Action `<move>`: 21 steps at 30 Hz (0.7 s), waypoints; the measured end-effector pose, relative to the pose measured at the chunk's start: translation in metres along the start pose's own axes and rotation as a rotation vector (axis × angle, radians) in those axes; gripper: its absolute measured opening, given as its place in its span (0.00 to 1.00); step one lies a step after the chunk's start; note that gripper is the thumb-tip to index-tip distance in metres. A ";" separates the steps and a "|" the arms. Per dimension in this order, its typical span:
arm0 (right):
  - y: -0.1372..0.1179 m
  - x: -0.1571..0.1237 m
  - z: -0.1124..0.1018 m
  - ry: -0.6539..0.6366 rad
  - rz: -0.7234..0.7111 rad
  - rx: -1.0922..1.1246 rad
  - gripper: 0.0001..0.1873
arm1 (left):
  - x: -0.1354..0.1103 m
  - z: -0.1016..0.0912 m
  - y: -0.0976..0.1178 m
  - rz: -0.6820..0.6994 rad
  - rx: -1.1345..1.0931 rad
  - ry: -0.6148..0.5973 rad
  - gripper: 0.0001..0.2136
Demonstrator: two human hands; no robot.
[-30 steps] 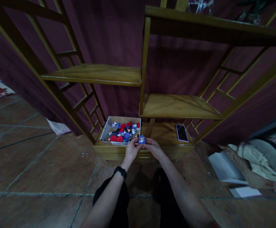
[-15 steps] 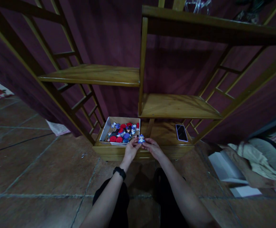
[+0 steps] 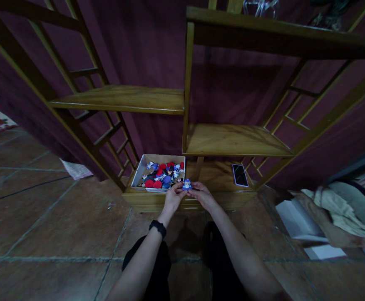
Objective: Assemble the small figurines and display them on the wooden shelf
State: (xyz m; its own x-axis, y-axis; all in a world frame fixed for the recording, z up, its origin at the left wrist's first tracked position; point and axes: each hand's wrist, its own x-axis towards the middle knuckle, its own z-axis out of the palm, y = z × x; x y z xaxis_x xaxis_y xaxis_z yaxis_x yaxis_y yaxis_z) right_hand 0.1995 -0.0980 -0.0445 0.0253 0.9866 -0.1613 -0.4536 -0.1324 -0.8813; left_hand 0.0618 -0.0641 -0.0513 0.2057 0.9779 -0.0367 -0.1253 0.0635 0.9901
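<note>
A small blue and white figurine is held upright between both hands, in front of the low cabinet's edge. My left hand grips its left side with the fingers closed. From the right, my right hand pinches the figurine's base. Just beyond my left hand stands an open white cardboard box on the cabinet top. Inside it lie several small figurines and round red and blue pieces, jumbled together. Fine details of the held figurine are too small to make out.
The wooden shelf unit has a left shelf and a lower right shelf above the cabinet top. A phone lies at the cabinet's right. White boxes and cloth are on the right floor.
The figurine has turned slightly between my fingers and its top sits a little lower. Both hands stay almost in the same place.
</note>
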 end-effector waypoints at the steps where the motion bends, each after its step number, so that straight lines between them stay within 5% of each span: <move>1: 0.000 0.000 0.000 0.003 0.002 -0.001 0.21 | 0.000 0.000 0.000 0.001 -0.002 -0.001 0.20; 21: -0.004 -0.002 0.001 0.004 0.007 -0.018 0.20 | -0.002 0.001 0.003 0.047 0.005 -0.012 0.22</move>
State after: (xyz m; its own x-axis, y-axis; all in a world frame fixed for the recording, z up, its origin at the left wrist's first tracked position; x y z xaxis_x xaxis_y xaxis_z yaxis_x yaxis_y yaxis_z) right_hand 0.2001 -0.0993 -0.0400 0.0259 0.9852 -0.1692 -0.4375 -0.1410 -0.8881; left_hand 0.0616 -0.0664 -0.0478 0.2111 0.9774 0.0113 -0.1300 0.0166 0.9914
